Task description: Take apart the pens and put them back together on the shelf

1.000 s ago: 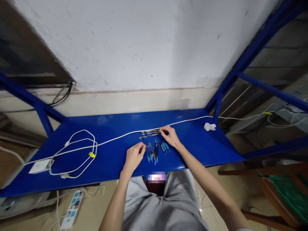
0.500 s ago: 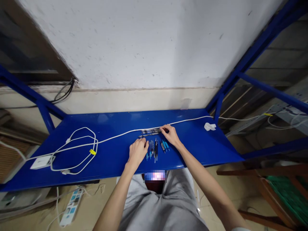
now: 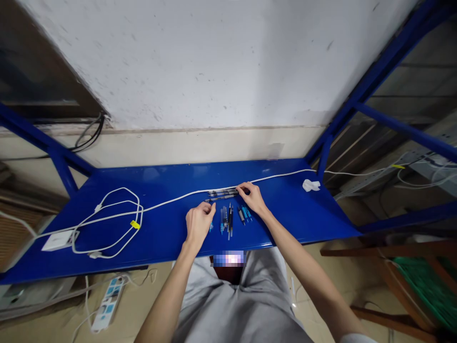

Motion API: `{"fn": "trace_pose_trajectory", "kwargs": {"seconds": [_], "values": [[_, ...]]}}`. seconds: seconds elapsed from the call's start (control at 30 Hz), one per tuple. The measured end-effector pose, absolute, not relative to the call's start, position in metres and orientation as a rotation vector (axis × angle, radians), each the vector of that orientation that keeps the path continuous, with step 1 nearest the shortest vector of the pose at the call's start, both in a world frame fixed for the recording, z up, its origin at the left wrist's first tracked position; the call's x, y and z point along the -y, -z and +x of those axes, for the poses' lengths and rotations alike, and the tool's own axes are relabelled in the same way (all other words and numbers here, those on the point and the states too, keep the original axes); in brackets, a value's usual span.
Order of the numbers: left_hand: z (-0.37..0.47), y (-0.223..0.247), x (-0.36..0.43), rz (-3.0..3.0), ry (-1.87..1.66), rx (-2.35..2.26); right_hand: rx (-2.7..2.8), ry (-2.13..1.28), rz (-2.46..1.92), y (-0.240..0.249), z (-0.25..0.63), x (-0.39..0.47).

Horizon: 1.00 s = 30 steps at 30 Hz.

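My left hand (image 3: 199,221) is closed, its fingers curled over a pen part whose blue end (image 3: 211,227) shows below them; the rest is hidden. My right hand (image 3: 253,197) pinches at the right ends of several dark, clear-bodied pens (image 3: 222,194) lying sideways on the blue table. Between the hands, clear pen barrels with blue ends (image 3: 222,226) lie pointing toward me. Beside them are thin black-tipped refills (image 3: 230,221). Short grey and blue grip pieces (image 3: 244,214) sit just below my right hand.
A white cable (image 3: 171,202) crosses the blue table (image 3: 160,176) behind the pens and loops at the left, over a white box (image 3: 60,239). Crumpled tissue (image 3: 311,185) lies at the right. A power strip (image 3: 108,305) is on the floor. Blue frame posts flank the table.
My left hand has shifted a little left, and a blue-ended pen part has moved left with it, away from the other barrels. My right hand stays at the pens' ends.
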<state>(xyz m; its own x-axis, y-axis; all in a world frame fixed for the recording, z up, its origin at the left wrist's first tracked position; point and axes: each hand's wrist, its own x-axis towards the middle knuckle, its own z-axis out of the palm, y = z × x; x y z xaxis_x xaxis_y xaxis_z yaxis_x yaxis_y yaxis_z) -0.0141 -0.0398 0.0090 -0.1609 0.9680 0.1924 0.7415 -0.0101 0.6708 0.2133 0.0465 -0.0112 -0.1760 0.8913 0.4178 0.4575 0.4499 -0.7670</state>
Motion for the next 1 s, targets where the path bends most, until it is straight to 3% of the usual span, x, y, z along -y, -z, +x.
{"fn": "trace_pose_trajectory", "kwargs": {"seconds": [0.2, 0.43, 0.67, 1.0], "values": [[-0.014, -0.013, 0.023, 1.430, -1.436, -1.660, 1.770, -0.626, -1.167, 0.012, 0.213, -0.047], [0.004, -0.025, -0.034, 1.743, -1.633, -1.498, 1.559, -0.621, -1.227, 0.002, 0.220, -0.038], [0.010, -0.003, -0.060, 1.988, -1.711, -1.254, 1.600, -0.603, -1.465, -0.003, 0.256, 0.017], [0.007, 0.000, -0.050, 2.117, -1.645, -1.198, 1.846, -0.740, -1.335, -0.011, 0.241, 0.038]]}}
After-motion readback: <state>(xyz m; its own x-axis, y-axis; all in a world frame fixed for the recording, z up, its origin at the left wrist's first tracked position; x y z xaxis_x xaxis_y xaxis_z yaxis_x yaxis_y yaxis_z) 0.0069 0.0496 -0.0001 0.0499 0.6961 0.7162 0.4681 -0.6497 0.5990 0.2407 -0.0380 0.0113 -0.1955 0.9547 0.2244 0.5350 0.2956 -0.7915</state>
